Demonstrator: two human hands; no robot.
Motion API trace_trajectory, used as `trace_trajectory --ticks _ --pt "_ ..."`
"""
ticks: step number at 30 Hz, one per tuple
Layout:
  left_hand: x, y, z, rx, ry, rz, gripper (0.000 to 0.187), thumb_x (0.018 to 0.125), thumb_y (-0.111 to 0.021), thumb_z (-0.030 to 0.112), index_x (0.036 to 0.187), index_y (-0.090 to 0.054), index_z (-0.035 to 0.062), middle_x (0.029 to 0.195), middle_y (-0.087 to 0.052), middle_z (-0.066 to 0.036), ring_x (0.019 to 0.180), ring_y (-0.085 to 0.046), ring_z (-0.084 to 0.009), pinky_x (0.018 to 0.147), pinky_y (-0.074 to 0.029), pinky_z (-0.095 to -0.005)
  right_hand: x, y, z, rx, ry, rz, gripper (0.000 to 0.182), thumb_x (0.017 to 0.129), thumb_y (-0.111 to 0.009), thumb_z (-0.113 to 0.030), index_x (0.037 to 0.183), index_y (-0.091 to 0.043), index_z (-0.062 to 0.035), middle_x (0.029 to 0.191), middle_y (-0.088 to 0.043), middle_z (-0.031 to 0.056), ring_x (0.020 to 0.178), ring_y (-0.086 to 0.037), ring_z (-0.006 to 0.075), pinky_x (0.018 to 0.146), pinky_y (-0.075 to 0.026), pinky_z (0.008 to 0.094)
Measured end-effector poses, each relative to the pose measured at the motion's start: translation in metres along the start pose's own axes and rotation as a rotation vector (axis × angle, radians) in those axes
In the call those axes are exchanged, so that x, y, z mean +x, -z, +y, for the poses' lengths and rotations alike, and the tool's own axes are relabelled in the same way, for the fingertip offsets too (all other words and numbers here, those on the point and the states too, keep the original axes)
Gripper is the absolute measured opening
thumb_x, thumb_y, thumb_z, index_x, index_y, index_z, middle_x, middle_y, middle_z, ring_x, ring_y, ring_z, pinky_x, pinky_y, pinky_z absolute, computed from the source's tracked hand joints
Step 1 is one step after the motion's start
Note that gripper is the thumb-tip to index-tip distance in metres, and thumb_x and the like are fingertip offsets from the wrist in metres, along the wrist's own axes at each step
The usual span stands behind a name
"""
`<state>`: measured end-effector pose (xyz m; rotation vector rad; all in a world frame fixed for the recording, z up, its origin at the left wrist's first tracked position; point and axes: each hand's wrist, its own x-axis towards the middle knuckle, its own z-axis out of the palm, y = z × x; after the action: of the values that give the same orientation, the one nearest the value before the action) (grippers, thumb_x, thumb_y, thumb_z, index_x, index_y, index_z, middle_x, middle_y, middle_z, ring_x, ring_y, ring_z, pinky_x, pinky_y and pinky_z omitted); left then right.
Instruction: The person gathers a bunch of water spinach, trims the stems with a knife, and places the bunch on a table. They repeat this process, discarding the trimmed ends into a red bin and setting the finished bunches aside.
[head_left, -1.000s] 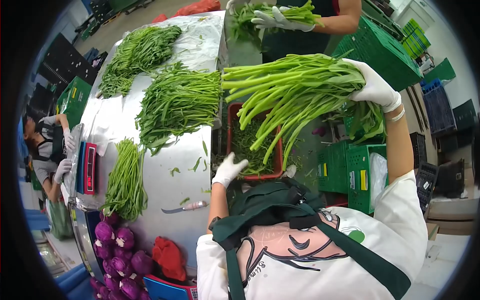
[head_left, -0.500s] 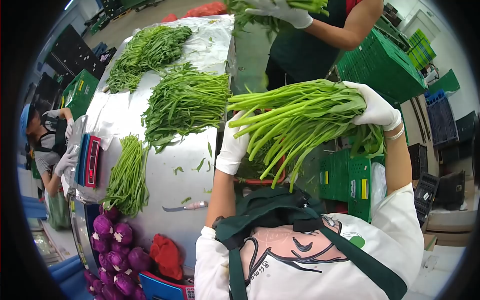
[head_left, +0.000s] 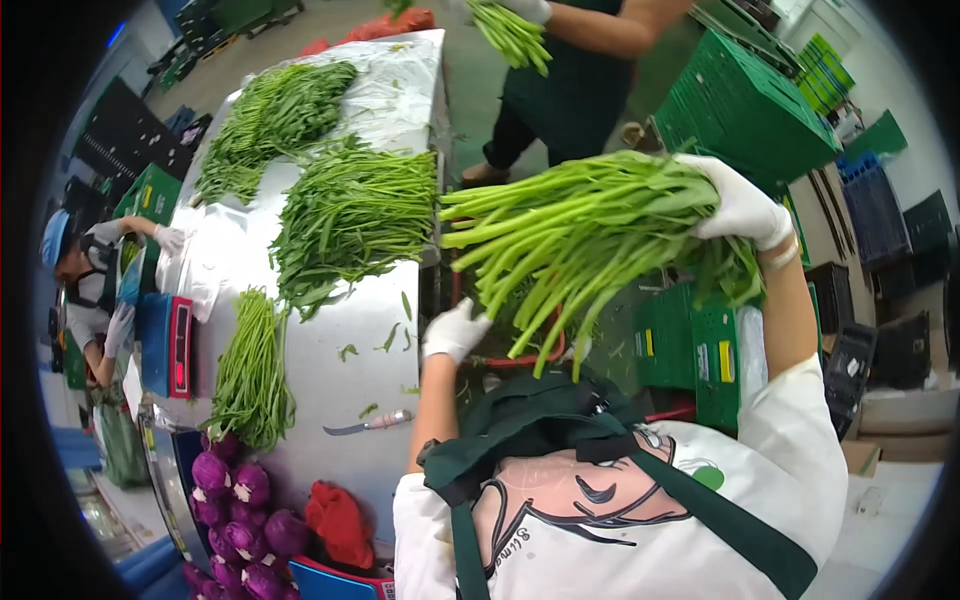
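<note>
My right hand (head_left: 740, 205), in a white glove, grips the leafy end of a big bunch of long green stems (head_left: 570, 240), whose cut ends point left. Below and left of those stem ends is my left hand (head_left: 457, 332), also gloved, apart from the bunch; its fingers point toward the stems and look partly curled. Nearest to it on the metal table (head_left: 345, 385) lie a curved knife (head_left: 368, 423) and leaf scraps. A pile of cut greens (head_left: 350, 220) rests at the table's edge.
More greens (head_left: 275, 115) and a thin bundle (head_left: 250, 370) lie on the table, beside purple vegetables (head_left: 245, 520), a red cloth (head_left: 338, 522) and a scale (head_left: 168, 345). One co-worker (head_left: 570, 90) holds stems ahead; another (head_left: 90, 270) stands left. Green crates (head_left: 735, 110) stand right.
My left hand has come away from the stems and moved down. The co-worker ahead has shifted left with their greens. The left co-worker's hands have moved, one now near the plastic.
</note>
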<state>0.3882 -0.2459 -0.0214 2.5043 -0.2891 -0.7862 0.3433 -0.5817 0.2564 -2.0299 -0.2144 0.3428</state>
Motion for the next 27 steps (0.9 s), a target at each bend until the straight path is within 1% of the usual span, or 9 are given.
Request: trace_trajectory --ticks 2,4,7,12,16,17,20,21,27 --pt "-0.010 0.033 0.008 -0.191 -0.127 -0.095 0.057 0.085 -0.058 0.036 0.129 -0.047 0.0013 0.108 -0.063 -0.020 0.100 -0.063 -0.0269 0.087 -0.048 -0.0371 0.003 -0.006 -0.002 -0.089 0.032 0.021 0.061 0.062 -0.062 0.005 0.121 -0.050 0.0037 0.110 -0.060 0.0043 0.101 -0.052 0.0096 0.094 -0.041 0.0248" --pt "-0.005 0.028 0.017 -1.044 -0.323 -0.129 0.037 0.092 -0.053 0.019 0.124 -0.053 0.0006 0.106 -0.066 -0.014 0.097 -0.063 -0.0214 0.083 -0.050 -0.0322 0.015 -0.007 0.000 -0.031 0.095 -0.086 0.060 0.063 -0.061 0.003 0.122 -0.049 0.0040 0.110 -0.061 0.0051 0.101 -0.053 0.0100 0.094 -0.041 0.0246" --pt "0.023 -0.012 0.028 -1.304 -0.425 -0.030 0.042 0.098 -0.041 0.023 0.133 -0.042 -0.0005 0.133 -0.048 -0.016 0.119 -0.050 -0.0220 0.099 -0.042 -0.0325 0.032 -0.010 -0.004 -0.020 0.105 -0.118 0.063 0.064 -0.060 0.001 0.126 -0.048 0.0041 0.111 -0.061 0.0067 0.100 -0.054 0.0101 0.094 -0.042 0.0248" --pt "0.041 -0.012 0.075 -1.924 -0.711 -0.571 0.059 0.089 -0.052 0.024 0.142 -0.030 0.0090 0.140 -0.038 -0.019 0.131 -0.034 -0.0378 0.109 -0.027 -0.0481 0.059 -0.013 -0.011 0.088 0.203 -0.105 0.048 0.068 -0.067 -0.005 0.114 -0.055 0.0052 0.100 -0.064 0.0063 0.086 -0.058 0.0095 0.079 -0.048 0.0231" --pt "0.007 0.017 0.117 -2.064 -0.811 -0.915 0.069 0.078 -0.053 0.013 0.143 -0.030 0.0128 0.141 -0.040 -0.016 0.090 -0.050 -0.0240 0.083 -0.041 -0.0328 0.071 -0.007 -0.010 -0.006 0.051 -0.019 0.054 0.068 -0.067 -0.007 0.118 -0.053 0.0053 0.105 -0.062 0.0055 0.093 -0.055 0.0101 0.088 -0.044 0.0244" --pt "-0.001 0.022 0.120 -2.024 -0.808 -0.876 0.059 0.083 -0.054 0.017 0.139 -0.037 0.0117 0.127 -0.051 -0.012 0.073 -0.040 -0.0179 0.068 -0.036 -0.0285 0.072 -0.006 -0.010 0.011 0.049 -0.020 0.053 0.068 -0.067 -0.007 0.118 -0.053 0.0053 0.105 -0.062 0.0056 0.093 -0.055 0.0101 0.087 -0.044 0.0244" --pt "0.005 0.015 0.115 -2.056 -0.761 -0.906 0.039 0.091 -0.052 0.026 0.125 -0.048 0.0086 0.100 -0.052 -0.005 0.072 -0.039 -0.0160 0.064 -0.034 -0.0283 0.071 -0.003 -0.006 0.043 0.037 -0.016 0.052 0.068 -0.067 -0.008 0.117 -0.054 0.0057 0.105 -0.062 0.0059 0.092 -0.055 0.0101 0.086 -0.045 0.0244" --pt "-0.008 0.022 0.124 -2.033 -0.638 -0.731 0.024 0.096 -0.047 0.030 0.101 -0.051 0.0073 0.078 -0.039 0.000 0.067 -0.036 -0.0136 0.061 -0.033 -0.0266 0.070 0.000 -0.003 0.039 0.035 -0.012 0.052 0.068 -0.067 -0.007 0.117 -0.054 0.0058 0.104 -0.062 0.0060 0.092 -0.055 0.0102 0.086 -0.045 0.0244" --pt "0.009 0.010 0.113 -1.813 -0.613 -0.611 0.026 0.098 -0.044 0.026 0.079 -0.043 0.0086 0.064 -0.032 0.002 0.052 -0.028 -0.0090 0.049 -0.026 -0.0228 0.061 0.002 -0.006 0.039 0.023 0.012 0.054 0.069 -0.065 -0.006 0.120 -0.051 0.0063 0.106 -0.062 0.0067 0.093 -0.055 0.0106 0.088 -0.044 0.0241"
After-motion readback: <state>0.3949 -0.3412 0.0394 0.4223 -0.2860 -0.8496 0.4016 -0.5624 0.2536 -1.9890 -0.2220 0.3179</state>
